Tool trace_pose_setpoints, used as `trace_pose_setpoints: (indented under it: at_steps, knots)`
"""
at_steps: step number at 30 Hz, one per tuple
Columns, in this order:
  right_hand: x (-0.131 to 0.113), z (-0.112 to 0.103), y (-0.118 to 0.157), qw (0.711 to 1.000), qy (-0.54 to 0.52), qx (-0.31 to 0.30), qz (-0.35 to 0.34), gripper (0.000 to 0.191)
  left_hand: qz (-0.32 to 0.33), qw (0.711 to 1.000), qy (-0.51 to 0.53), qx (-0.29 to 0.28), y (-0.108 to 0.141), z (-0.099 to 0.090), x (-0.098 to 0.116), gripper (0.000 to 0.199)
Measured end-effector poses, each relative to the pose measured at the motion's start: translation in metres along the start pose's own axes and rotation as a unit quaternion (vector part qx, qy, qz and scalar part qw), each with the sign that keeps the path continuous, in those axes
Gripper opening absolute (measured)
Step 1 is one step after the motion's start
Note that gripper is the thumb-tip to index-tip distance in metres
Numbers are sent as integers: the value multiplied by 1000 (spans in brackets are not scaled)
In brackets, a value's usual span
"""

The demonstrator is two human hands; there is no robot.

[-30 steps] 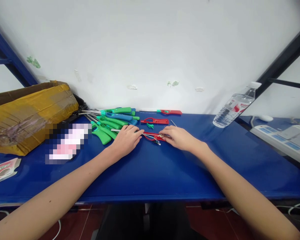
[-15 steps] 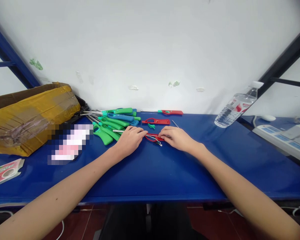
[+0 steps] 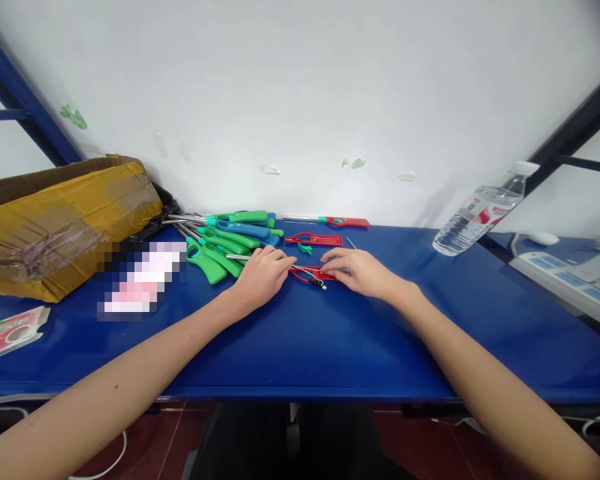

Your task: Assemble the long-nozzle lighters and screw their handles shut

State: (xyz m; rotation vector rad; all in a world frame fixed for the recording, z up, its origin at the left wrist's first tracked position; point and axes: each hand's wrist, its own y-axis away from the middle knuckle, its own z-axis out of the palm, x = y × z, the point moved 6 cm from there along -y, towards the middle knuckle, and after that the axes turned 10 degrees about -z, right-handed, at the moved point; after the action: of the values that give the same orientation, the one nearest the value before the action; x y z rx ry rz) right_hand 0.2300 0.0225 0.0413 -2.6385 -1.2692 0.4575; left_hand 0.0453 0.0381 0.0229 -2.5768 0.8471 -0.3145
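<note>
An opened red gas lighter (image 3: 312, 270) lies on the blue table with its thin wires and a small black part showing. My left hand (image 3: 264, 277) is closed around its front end, and the metal tube sticks out to the left of the fingers. Over the handle end, my right hand (image 3: 361, 272) has its fingertips pinched together. A small dark piece shows under those fingers, too covered to name. Just behind the hands are a red handle half (image 3: 325, 240) and a small green trigger (image 3: 305, 249).
Green and blue lighters (image 3: 237, 233) are heaped at left beside a taped cardboard box (image 3: 70, 233). A whole red lighter (image 3: 347, 222) lies by the wall. A water bottle (image 3: 480, 217) leans at right, near a white device (image 3: 575, 287). A thin metal rod (image 3: 351, 243) lies behind my right hand.
My right hand has shifted slightly right along the red handle, uncovering more of it. My left hand keeps its hold at the front end. The view has tilted a little.
</note>
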Motion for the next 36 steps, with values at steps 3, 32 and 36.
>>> trace_pose_setpoints:
  at_steps: [3,32,36]
  knots:
    - [0,1,0,1000,6,-5,-2,32,-11,1000,2,4,0,0,0,30]
    - [-18,-1,-9,997,-25,27,-64,25,-27,999,17,18,-1,1,-4,27]
    - [-17,3,-8,998,-28,26,-52,25,-35,999,12,16,-1,1,-3,26]
